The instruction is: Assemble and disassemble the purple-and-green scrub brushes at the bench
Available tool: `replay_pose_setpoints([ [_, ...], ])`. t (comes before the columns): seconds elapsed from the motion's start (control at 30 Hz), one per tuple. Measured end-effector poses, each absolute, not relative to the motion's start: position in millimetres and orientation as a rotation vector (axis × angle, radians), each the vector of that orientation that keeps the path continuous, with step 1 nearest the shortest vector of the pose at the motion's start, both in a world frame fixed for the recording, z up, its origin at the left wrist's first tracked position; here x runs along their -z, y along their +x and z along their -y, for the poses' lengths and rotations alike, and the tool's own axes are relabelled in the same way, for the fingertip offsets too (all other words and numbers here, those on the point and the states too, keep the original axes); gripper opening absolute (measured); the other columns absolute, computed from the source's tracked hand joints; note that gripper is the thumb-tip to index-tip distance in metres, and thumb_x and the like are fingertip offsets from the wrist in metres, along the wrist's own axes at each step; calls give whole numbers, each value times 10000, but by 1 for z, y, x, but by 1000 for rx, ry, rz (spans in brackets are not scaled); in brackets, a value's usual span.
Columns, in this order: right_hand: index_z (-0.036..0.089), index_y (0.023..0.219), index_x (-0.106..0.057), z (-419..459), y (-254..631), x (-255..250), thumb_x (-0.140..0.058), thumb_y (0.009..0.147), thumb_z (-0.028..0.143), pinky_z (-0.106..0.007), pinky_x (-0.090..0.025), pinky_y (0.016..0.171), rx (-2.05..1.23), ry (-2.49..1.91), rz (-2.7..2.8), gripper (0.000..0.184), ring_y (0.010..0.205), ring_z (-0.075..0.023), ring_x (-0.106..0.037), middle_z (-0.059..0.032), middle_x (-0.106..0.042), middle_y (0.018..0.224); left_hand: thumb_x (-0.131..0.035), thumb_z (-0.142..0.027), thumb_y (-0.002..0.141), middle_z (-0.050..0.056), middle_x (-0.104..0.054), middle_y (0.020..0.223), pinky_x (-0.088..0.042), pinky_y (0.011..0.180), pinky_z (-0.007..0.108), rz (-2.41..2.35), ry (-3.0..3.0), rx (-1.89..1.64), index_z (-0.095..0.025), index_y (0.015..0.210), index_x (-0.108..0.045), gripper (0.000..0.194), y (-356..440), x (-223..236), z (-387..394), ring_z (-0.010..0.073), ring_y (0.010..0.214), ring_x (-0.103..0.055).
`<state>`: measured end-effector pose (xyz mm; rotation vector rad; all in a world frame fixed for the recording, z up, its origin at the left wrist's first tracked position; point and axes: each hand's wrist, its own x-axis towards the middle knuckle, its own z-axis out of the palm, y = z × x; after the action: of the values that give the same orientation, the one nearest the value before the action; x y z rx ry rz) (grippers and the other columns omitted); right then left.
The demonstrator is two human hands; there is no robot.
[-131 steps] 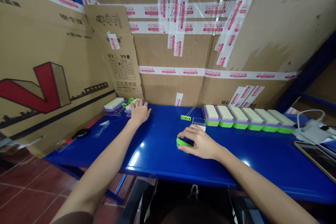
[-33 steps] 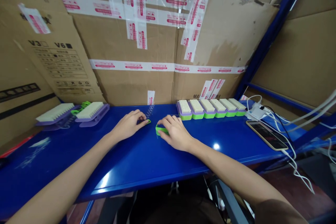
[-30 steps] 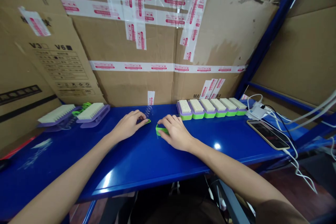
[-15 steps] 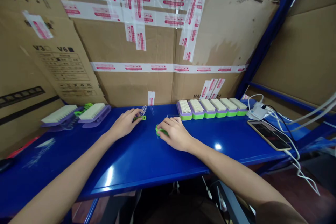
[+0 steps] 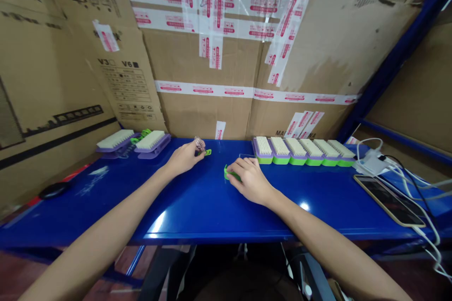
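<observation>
My left hand (image 5: 185, 157) is closed on a coiled metal spring (image 5: 200, 143). A small flat green plastic piece (image 5: 208, 152) sticks out past its fingertips, close to the blue tabletop. To the right, my right hand (image 5: 252, 181) is curled round a low green plastic base (image 5: 226, 172) resting on the table. Most of the base is hidden under the fingers. Behind this hand shows the edge of a clear plastic box (image 5: 247, 155). Two purple brush heads with pale bristles, one a brush head (image 5: 150, 140), stand at the far left.
A row of several finished-looking brushes (image 5: 297, 150) with green bases lines the cardboard wall (image 5: 208, 117). Right of them lie a white charger (image 5: 372, 162), cables and a phone (image 5: 388, 200). Green pieces (image 5: 141, 136) sit between the left brush heads. A black object (image 5: 54, 190) lies far left.
My left hand has left the purple brush head and picked up the spring and green piece from the table. It has drawn back slightly left. My right hand stays on the green base.
</observation>
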<state>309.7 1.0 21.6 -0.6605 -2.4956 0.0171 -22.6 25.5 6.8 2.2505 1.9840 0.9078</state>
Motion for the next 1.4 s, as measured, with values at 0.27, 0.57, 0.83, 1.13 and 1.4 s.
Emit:
replay_pose_setpoints([
  [0.27, 225, 1115, -715, -3, 309, -19, -610, 1181, 275, -422, -362, 1028, -32, -642, 2480, 134, 1010, -244, -668, -67, -789, 1140, -716, -380, 1021, 70, -851, 1111, -592, 899, 384, -1939, 2153, -1074, -289, 1226, -567, 269, -21, -10, -24, 291, 1069, -840],
  [0.57, 235, 1138, -709, -4, 309, -18, -607, 1183, 284, -440, -365, 1042, -22, -620, 2482, 122, 1029, -257, -673, -65, -793, 1152, -790, -416, 992, 61, -842, 1076, -607, 887, 368, -1919, 2085, -1099, -294, 1181, -581, 308, -22, -10, -25, 280, 1023, -830],
  [0.83, 238, 1139, -721, -4, 309, -18, -601, 1179, 276, -455, -383, 1053, -36, -641, 2481, 131, 1049, -253, -691, -63, -795, 1173, -662, -387, 1048, 65, -811, 1100, -609, 938, 410, -1862, 2229, -1055, -270, 1256, -571, 256, -24, -7, -28, 252, 992, -784],
  [1.13, 239, 1181, -728, -4, 309, -18, -587, 1183, 301, -450, -406, 1008, -17, -659, 2456, 154, 1063, -279, -678, -78, -794, 1161, -653, -411, 1062, 67, -816, 1111, -606, 968, 410, -1822, 2272, -997, -246, 1354, -629, 336, -22, -1, -30, 247, 986, -761],
  [1.4, 214, 1221, -691, -15, 309, -13, -515, 1157, 225, -441, -456, 910, -42, -801, 2300, 188, 1031, -300, -689, -115, -787, 1157, -604, -501, 1084, 84, -819, 1072, -547, 1022, 441, -1977, 2252, -892, -171, 1613, -602, 623, -26, 0, -31, 318, 1099, -700],
])
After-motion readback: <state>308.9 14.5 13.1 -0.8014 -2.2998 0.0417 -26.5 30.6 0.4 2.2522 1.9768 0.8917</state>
